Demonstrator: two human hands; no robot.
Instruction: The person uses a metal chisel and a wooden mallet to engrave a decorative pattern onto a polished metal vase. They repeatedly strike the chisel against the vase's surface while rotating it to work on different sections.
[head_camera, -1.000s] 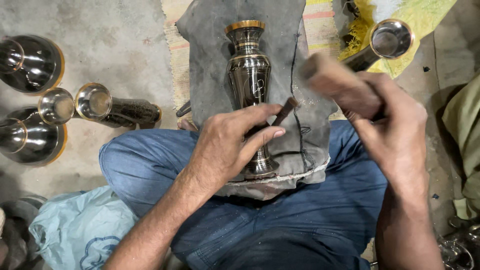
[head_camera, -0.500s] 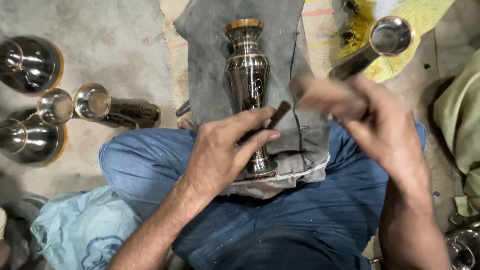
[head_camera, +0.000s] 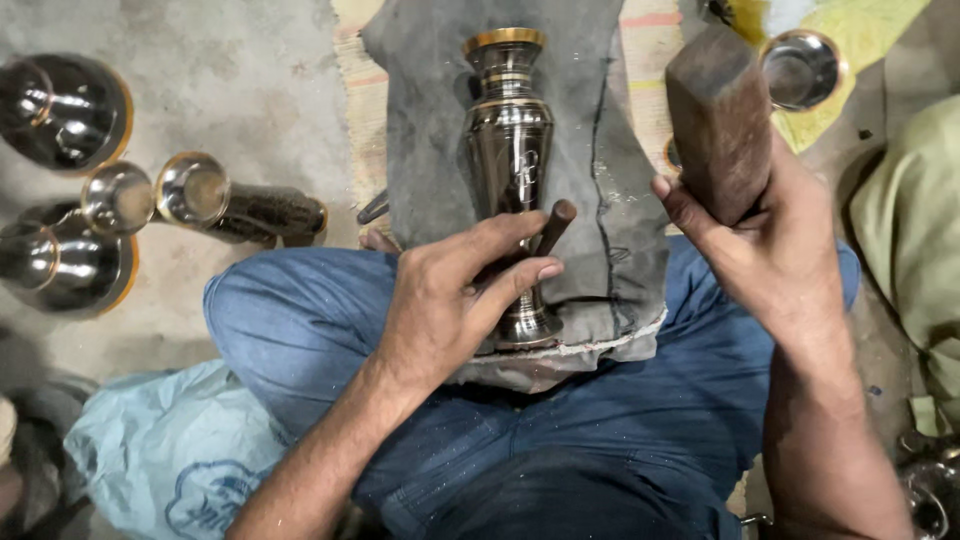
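L hand (head_camera: 450, 300) fingers pinch a punch (head_camera: 548, 228) against the dark vase (head_camera: 510, 160), R hand (head_camera: 770, 240) fist-grips raised wooden mallet (head_camera: 718, 120); engraving partly done, most of body plain.

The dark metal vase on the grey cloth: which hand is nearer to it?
Left. The left hand rests on the vase, holding a thin tool against it; the right hand is off to its right, raising a wooden mallet.

I see a floor-level metalcraft workshop: bare concrete floor (head_camera: 250, 90), finished metal vases (head_camera: 60, 180) at left, grey work cloth (head_camera: 420, 130) at upper centre.
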